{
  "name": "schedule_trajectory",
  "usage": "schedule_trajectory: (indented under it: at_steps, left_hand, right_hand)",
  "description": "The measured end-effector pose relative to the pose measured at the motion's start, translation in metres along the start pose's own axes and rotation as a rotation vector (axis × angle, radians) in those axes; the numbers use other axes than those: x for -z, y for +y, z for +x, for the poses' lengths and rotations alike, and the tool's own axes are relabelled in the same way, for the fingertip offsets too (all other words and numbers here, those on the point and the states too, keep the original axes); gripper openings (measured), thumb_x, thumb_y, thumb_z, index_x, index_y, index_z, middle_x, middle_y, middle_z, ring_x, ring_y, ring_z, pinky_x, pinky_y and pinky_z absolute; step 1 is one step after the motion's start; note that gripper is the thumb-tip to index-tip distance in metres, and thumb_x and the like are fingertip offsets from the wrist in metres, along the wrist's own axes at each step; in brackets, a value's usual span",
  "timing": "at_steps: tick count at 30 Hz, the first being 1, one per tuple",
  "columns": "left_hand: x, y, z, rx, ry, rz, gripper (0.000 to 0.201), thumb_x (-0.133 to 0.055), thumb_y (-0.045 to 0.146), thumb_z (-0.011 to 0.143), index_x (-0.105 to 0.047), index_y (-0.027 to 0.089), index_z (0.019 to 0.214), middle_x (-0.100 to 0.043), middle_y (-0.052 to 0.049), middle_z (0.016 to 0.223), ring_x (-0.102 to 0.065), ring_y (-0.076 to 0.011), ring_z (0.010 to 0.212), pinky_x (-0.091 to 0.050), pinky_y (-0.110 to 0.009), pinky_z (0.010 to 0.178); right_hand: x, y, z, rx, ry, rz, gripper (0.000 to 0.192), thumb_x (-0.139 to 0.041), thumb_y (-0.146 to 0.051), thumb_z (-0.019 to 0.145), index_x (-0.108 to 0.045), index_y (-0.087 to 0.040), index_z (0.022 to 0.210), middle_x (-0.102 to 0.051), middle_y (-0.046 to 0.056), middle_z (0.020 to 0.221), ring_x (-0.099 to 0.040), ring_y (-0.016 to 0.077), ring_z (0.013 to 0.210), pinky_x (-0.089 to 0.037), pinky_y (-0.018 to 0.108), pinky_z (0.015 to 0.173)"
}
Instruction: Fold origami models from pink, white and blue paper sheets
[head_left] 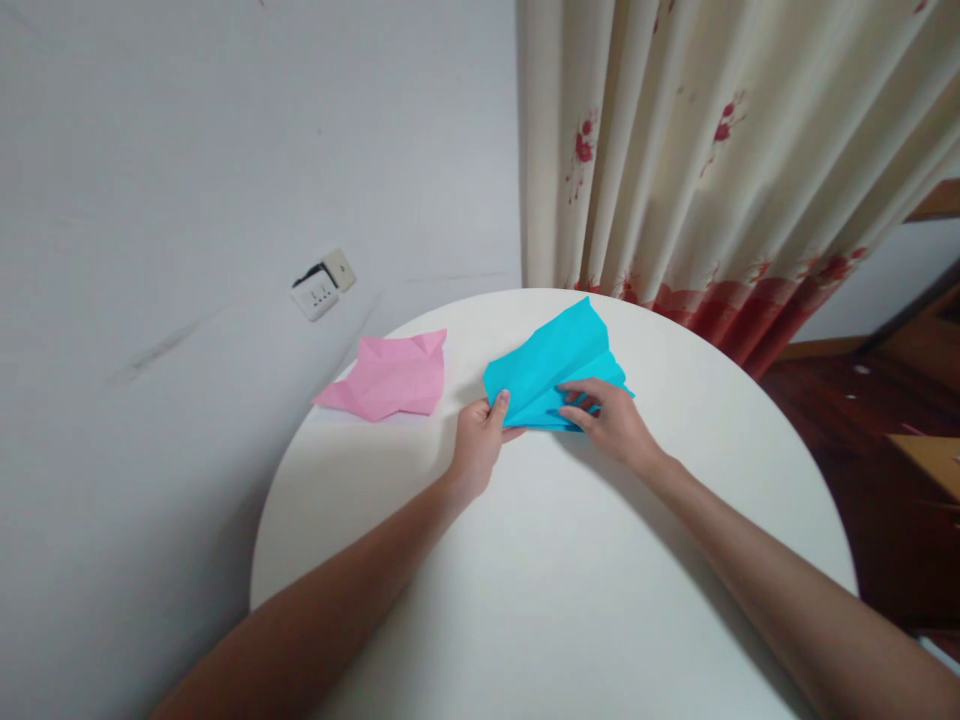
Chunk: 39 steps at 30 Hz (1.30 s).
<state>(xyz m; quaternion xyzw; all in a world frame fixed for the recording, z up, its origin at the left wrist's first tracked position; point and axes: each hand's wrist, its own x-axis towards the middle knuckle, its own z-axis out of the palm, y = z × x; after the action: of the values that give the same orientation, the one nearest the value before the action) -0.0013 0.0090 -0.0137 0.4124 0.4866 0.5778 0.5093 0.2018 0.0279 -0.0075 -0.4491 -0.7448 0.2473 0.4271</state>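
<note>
A creased sheet of bright blue paper (551,350) is held slightly tilted over the far part of the white round table (540,560). My left hand (480,435) grips its near left corner, thumb on top and fingers underneath. Over the paper's right side is my right hand (609,418), its thumb and fingers curved and apart; whether the fingertips press on the sheet is hard to tell. Fold lines fan across the blue paper toward its jagged right edge. To the left, a crumpled pink paper sheet (394,375) lies on the table, touched by neither hand.
A pale wall (187,200) with a power socket (315,292) borders the table on the left. Behind it hangs a cream curtain (660,180) with red flowers. On the right are a dark wooden floor (840,400) and a brown box-like object (926,462).
</note>
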Motion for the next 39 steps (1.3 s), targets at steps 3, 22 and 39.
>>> schedule_trajectory:
  at_steps: [3,22,39]
  left_hand:
    - [-0.002,0.002,-0.001,0.075,-0.016,-0.070,0.047,-0.072,0.056,0.077,-0.067,0.012,0.092,-0.073,-0.009,0.087,-0.070,-0.0208,0.078,-0.061,-0.041,0.077]
    - [-0.001,0.006,0.005,0.099,0.088,-0.203,0.024,-0.063,0.031,0.081,-0.062,0.013,0.096,-0.070,-0.008,0.087,-0.065,-0.0165,0.071,-0.055,-0.029,0.064]
    - [0.012,0.051,0.013,-0.271,-0.261,-0.094,0.057,-0.076,0.071,0.059,-0.068,0.019,0.082,-0.069,-0.009,0.093,-0.062,-0.0264,0.100,-0.051,-0.033,0.082]
  right_hand:
    - [0.001,0.000,0.000,0.106,-0.125,-0.038,0.036,-0.070,-0.045,0.083,-0.072,-0.021,0.110,-0.069,0.010,0.100,-0.061,0.0227,0.085,-0.048,0.036,0.078]
    - [0.002,-0.019,-0.004,0.248,-0.125,0.029,0.015,-0.059,-0.029,0.087,-0.074,-0.024,0.088,-0.070,0.007,0.089,-0.059,0.0237,0.088,-0.045,0.040,0.084]
    - [0.034,-0.039,0.003,-0.359,0.303,0.781,0.038,-0.074,-0.061,0.069,-0.069,-0.023,0.073,-0.068,0.003,0.069,-0.060,0.0229,0.067,-0.047,0.033,0.058]
